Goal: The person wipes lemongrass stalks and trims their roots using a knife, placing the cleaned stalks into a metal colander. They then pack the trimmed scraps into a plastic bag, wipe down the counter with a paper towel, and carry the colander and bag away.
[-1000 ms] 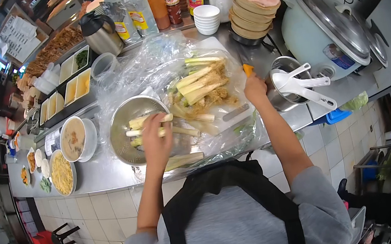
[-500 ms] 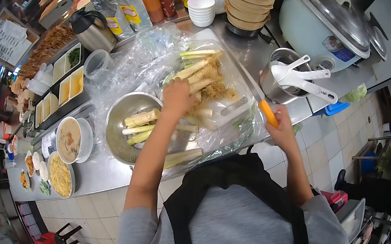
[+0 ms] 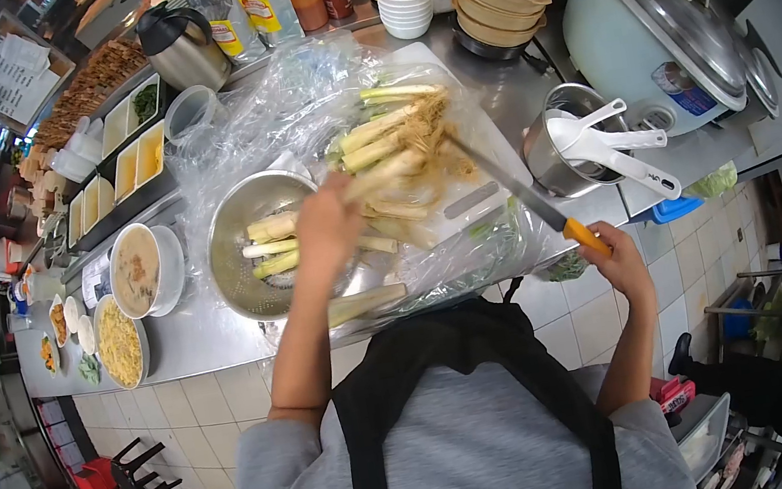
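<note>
To the left of the metal bowl (image 3: 233, 253) sits a dish of yellow strips (image 3: 122, 340), with a bowl of pale soup (image 3: 136, 270) closer to it. Cut leek pieces (image 3: 270, 248) lie inside the metal bowl. Just right of the metal bowl, the left hand (image 3: 329, 218) grips the end of a blurry leek (image 3: 391, 174). Behind it, more leeks (image 3: 375, 136) lie in a heap on the bench (image 3: 211, 357). Well right of the metal bowl, a knife (image 3: 534, 201) is held by its orange handle in the right hand (image 3: 617, 257), and the two hands are far apart. Farthest right of the metal bowl stands a big cooker (image 3: 619, 43)
</note>
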